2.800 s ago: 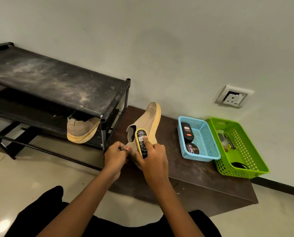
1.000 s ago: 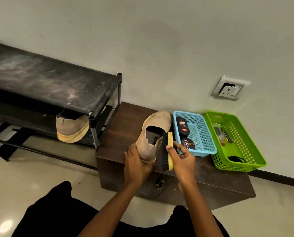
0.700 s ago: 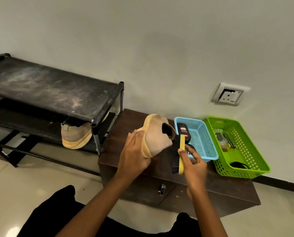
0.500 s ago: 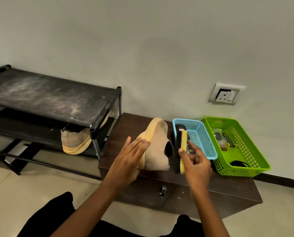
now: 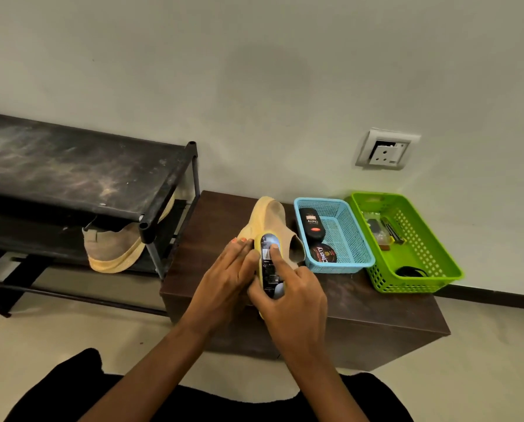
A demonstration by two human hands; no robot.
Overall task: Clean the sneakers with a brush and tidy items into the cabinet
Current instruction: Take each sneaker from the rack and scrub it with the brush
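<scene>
1. head view: the sneaker (image 5: pixel 272 226) lies tipped on its side on top of the dark cabinet (image 5: pixel 376 306). its pale yellow sole edge is turned up and to the left, and it sits just left of the blue basket (image 5: pixel 358 239).
2. the right hand (image 5: pixel 291 296) is curled round the brush (image 5: pixel 268 269), with the forefinger laid along its labelled back. the bristles face away, toward the near end of the sneaker. whether they touch it is hidden.
3. the left hand (image 5: pixel 224 281) has its fingers straight and laid flat against the sneaker's sole side, bracing it rather than gripping.
4. the sneaker looks light. its soft fabric upper would likely dent under a hard press, and the sole looks stiffer. the sole edge or heel seems the firm place to hold.
5. the brush looks rigid and small, and its glossy back may be a little slick, so pinching its sides seems safest.
6. a second sneaker (image 5: pixel 114 248) sits on the lower shelf of the shoe rack (image 5: pixel 72 172), far left.
</scene>
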